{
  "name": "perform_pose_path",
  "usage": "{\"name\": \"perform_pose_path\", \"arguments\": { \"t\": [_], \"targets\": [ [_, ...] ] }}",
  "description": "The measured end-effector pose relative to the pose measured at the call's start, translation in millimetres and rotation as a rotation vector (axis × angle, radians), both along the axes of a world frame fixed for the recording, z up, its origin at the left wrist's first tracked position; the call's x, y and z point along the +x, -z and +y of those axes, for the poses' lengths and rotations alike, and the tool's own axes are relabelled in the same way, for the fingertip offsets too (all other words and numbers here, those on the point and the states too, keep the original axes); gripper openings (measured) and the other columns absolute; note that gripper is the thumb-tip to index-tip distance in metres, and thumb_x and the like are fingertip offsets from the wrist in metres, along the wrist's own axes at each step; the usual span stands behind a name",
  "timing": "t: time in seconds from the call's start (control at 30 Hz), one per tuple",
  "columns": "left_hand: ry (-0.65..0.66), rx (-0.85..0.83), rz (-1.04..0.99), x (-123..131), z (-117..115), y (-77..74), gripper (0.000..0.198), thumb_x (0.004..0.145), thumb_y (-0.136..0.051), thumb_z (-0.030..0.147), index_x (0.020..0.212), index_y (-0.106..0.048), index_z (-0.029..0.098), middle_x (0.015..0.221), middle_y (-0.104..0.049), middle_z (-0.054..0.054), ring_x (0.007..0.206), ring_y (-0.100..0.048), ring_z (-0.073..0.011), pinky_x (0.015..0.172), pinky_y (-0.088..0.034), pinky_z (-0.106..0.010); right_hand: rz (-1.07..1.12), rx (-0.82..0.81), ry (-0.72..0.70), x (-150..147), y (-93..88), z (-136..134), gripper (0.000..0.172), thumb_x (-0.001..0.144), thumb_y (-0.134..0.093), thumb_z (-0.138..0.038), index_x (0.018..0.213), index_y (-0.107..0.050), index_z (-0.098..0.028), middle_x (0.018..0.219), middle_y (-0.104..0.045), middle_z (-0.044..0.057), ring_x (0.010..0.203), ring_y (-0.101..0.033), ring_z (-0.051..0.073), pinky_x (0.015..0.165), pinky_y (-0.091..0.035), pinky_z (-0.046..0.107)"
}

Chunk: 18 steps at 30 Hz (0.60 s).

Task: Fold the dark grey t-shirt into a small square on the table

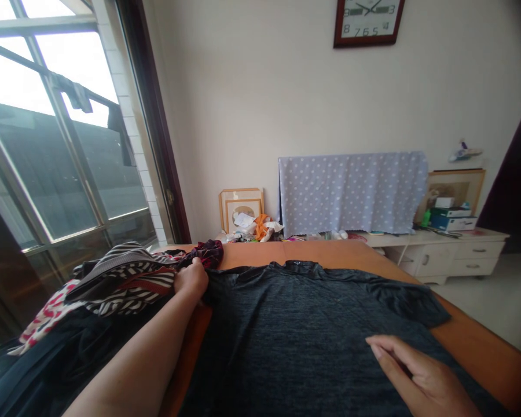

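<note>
Orange-brown surface (pixel 481 341) carries a dark grey T-shirt (pixel 295 324) spread flat. Left hand (pixel 191 279) is clenched on its sleeve beside a clothes pile (pixel 113 284); right hand (pixel 417 376) lies open on the cloth. Tugging gently against that palm should smooth it.

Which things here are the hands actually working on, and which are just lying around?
In use: dark grey T-shirt, left hand gripping its edge, right hand flat on it.
Lying about: dotted cloth, picture frames, wall clock, white drawers.
</note>
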<state>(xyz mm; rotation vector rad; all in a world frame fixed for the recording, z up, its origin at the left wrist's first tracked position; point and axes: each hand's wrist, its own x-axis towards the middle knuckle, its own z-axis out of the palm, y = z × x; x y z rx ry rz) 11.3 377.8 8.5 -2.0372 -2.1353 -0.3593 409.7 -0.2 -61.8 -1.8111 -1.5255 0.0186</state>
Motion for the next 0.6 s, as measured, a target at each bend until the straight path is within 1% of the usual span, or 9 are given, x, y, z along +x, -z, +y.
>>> {"name": "perform_pose_path", "arguments": {
  "t": [0.07, 0.13, 0.2, 0.27, 0.33, 0.47, 0.53, 0.6],
  "targets": [
    [0.019, 0.028, 0.033, -0.5, -5.1, 0.0, 0.032, 0.089, -0.039, 0.018, 0.111, -0.061, 0.016, 0.101, -0.071, -0.019, 0.102, -0.065, -0.0336, 0.085, -0.046, -0.043, 0.011, -0.004, 0.001, -0.5, -0.7, -0.3, 0.027, 0.094, -0.053, -0.050, 0.111, -0.068, -0.034, 0.112, -0.073, -0.004, 0.103, -0.070, 0.017, 0.087, -0.055, 0.017],
    [0.048, 0.060, 0.061, 3.2, -10.3, 1.2, 0.033, 0.089, -0.037, 0.014, 0.108, -0.063, 0.014, 0.108, -0.069, -0.021, 0.111, -0.060, -0.0351, 0.092, -0.042, -0.048, 0.015, 0.003, 0.011, -0.2, -1.5, -0.8, 0.028, 0.094, -0.053, -0.049, 0.111, -0.068, -0.034, 0.111, -0.073, -0.003, 0.103, -0.070, 0.017, 0.087, -0.055, 0.017],
    [0.085, 0.093, 0.078, 11.7, -14.0, 1.8, 0.035, 0.089, -0.036, 0.014, 0.111, -0.063, 0.014, 0.120, -0.064, -0.021, 0.120, -0.053, -0.0363, 0.098, -0.037, -0.052, 0.015, 0.016, 0.019, -0.2, -2.3, -1.1, 0.028, 0.094, -0.053, -0.049, 0.110, -0.069, -0.033, 0.111, -0.073, -0.002, 0.103, -0.070, 0.017, 0.087, -0.055, 0.018],
    [0.139, 0.110, 0.082, 25.1, -14.7, 1.3, 0.037, 0.089, -0.037, 0.016, 0.117, -0.062, 0.017, 0.129, -0.060, -0.019, 0.125, -0.047, -0.0352, 0.101, -0.034, -0.053, 0.012, 0.022, 0.011, -1.1, -2.8, -1.0, 0.028, 0.094, -0.053, -0.049, 0.109, -0.069, -0.032, 0.111, -0.073, -0.002, 0.102, -0.070, 0.017, 0.087, -0.055, 0.018],
    [0.194, 0.096, 0.071, 42.3, -12.2, 0.1, 0.037, 0.089, -0.040, 0.019, 0.118, -0.063, 0.022, 0.132, -0.059, -0.015, 0.126, -0.047, -0.0327, 0.099, -0.037, -0.049, 0.009, 0.020, -0.007, -2.6, -3.3, -0.6, 0.027, 0.094, -0.053, -0.048, 0.109, -0.069, -0.032, 0.110, -0.074, -0.003, 0.102, -0.070, 0.017, 0.087, -0.055, 0.017],
    [0.263, 0.003, 0.012, 78.7, -1.9, 0.4, 0.034, 0.088, -0.044, 0.024, 0.111, -0.069, 0.028, 0.123, -0.065, -0.010, 0.113, -0.059, -0.0281, 0.085, -0.047, -0.037, 0.003, 0.023, -0.037, -5.2, -4.9, -0.1, 0.025, 0.094, -0.053, -0.045, 0.107, -0.070, -0.032, 0.107, -0.074, -0.003, 0.099, -0.071, 0.016, 0.085, -0.055, 0.015],
    [0.291, -0.048, -0.021, 92.9, 3.0, 2.8, 0.032, 0.088, -0.046, 0.027, 0.108, -0.071, 0.030, 0.120, -0.067, -0.009, 0.107, -0.063, -0.0258, 0.081, -0.049, -0.033, 0.002, 0.024, -0.043, -5.8, -6.2, -0.2, 0.024, 0.095, -0.053, -0.044, 0.107, -0.070, -0.032, 0.107, -0.074, -0.003, 0.098, -0.071, 0.016, 0.085, -0.055, 0.016],
    [0.310, -0.089, -0.051, 102.5, 6.8, 6.5, 0.031, 0.086, -0.050, 0.029, 0.108, -0.071, 0.031, 0.122, -0.067, -0.008, 0.106, -0.064, -0.0250, 0.080, -0.050, -0.031, 0.000, 0.027, -0.044, -6.4, -7.5, -0.5, 0.025, 0.095, -0.052, -0.043, 0.108, -0.070, -0.031, 0.106, -0.074, -0.002, 0.097, -0.072, 0.017, 0.085, -0.056, 0.017]
  ]
}}
